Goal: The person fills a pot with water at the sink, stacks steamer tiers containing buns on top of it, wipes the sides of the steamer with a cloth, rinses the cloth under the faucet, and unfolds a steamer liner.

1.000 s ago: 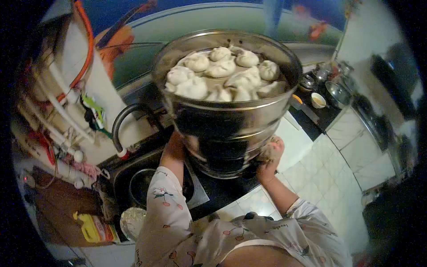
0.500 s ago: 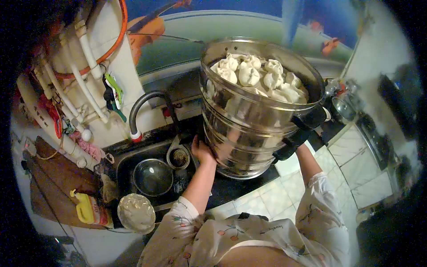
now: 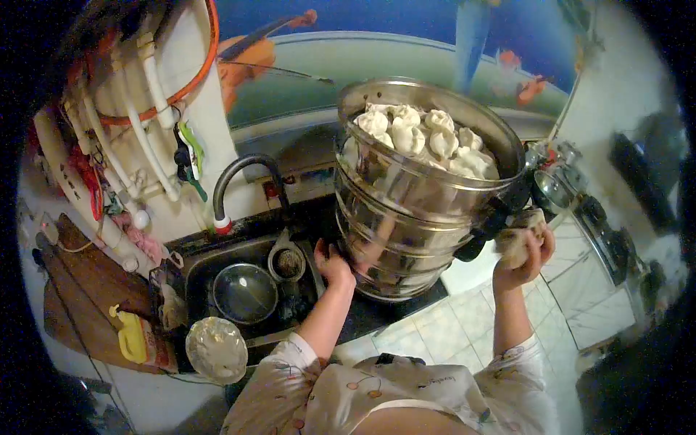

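Observation:
A tall stacked metal steamer (image 3: 406, 225) stands tilted on the dark counter beside the sink. Its top tier holds several white pleated buns (image 3: 409, 138). My left hand (image 3: 335, 265) lies against the lower left side of the steamer, fingers apart, holding nothing. My right hand (image 3: 525, 255) is raised at the right of the steamer, its fingers wrapped round a crumpled pale cloth (image 3: 516, 238), close to the black side handles (image 3: 500, 210).
Left of the steamer, the sink (image 3: 190, 290) holds a round bowl (image 3: 245, 293) and a small strainer (image 3: 287, 262) under a black faucet (image 3: 246, 161). A yellow bottle (image 3: 132, 336) and a pale covered bowl (image 3: 216, 350) are nearer. A glass lid (image 3: 552, 191) lies back right.
The steamer appears further right and lower in view. My right hand has come out from behind it and moved right with the cloth. My left hand remains at its side.

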The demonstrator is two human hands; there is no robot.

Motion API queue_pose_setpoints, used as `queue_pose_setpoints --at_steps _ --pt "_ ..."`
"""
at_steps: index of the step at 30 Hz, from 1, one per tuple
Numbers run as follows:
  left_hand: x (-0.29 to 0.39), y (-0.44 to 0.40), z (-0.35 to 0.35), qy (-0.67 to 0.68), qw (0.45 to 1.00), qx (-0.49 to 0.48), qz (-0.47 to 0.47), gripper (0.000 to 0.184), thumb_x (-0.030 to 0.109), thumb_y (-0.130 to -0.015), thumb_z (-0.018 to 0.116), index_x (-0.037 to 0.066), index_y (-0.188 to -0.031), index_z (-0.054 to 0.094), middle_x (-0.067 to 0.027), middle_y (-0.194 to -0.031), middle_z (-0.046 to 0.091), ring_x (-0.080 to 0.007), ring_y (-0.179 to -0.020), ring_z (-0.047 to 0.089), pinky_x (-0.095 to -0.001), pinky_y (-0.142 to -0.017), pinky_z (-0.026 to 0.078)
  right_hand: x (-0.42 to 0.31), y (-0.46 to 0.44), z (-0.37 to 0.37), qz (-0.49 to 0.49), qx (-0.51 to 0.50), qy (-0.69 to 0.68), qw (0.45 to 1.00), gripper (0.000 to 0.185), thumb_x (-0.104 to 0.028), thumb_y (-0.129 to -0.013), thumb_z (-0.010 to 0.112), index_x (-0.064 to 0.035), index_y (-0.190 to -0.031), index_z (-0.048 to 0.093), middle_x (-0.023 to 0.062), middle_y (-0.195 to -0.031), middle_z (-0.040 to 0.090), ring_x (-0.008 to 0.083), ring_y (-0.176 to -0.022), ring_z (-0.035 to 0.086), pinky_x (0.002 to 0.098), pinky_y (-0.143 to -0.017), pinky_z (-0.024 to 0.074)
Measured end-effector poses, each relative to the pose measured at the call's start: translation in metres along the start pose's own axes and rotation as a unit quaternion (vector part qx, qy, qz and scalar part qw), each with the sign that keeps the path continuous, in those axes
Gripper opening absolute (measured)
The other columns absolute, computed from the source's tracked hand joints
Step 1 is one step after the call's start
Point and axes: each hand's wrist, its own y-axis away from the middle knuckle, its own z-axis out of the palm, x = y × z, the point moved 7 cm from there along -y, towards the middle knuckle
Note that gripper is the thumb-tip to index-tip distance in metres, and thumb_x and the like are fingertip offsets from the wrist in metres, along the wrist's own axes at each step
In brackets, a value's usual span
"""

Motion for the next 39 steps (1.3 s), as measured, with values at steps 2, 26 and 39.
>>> queue_pose_setpoints --at_steps 2,26,39 --pt "-0.004 0.0 -0.006 -0.011 1.0 -0.012 -0.003 0.033 -0.002 -0.085 0.041 0.001 -0.118 0.04 -0.011 -0.118 0.046 -0.0224 -0.104 0.045 -0.0314 -0.09 0.036 -0.046 -0.026 0.026 -0.126 -0.136 0.011 0.982 0.023 -0.014 -0.068 0.065 -0.0065 -0.089 0.06 0.0115 -0.105 0.052 0.0242 -0.092 0.051 0.0358 -0.079 0.0412" --pt "0.002 0.004 -0.012 -0.034 0.998 -0.056 -0.022 0.036 -0.009 -0.081 0.039 -0.002 -0.116 0.042 -0.0126 -0.115 0.047 -0.0212 -0.101 0.048 -0.032 -0.089 0.037 -0.115 0.008 0.092 -0.234 -0.482 -0.001 0.844 0.032 -0.016 -0.063 0.055 -0.0108 -0.093 0.064 0.005 -0.105 0.053 0.0216 -0.09 0.05 0.0328 -0.072 0.0416" --pt "0.05 0.095 -0.032 -0.089 0.993 -0.07 0.029 0.02 0.018 -0.083 0.055 0.007 -0.099 0.049 -0.002 -0.092 0.052 -0.0098 -0.082 0.045 -0.0228 -0.075 0.037 -0.096 0.041 0.013 0.151 -0.323 -0.092 0.93 0.033 0.003 -0.063 0.064 -0.007 -0.094 0.058 0.012 -0.099 0.054 0.0256 -0.092 0.054 0.0335 -0.075 0.0469"
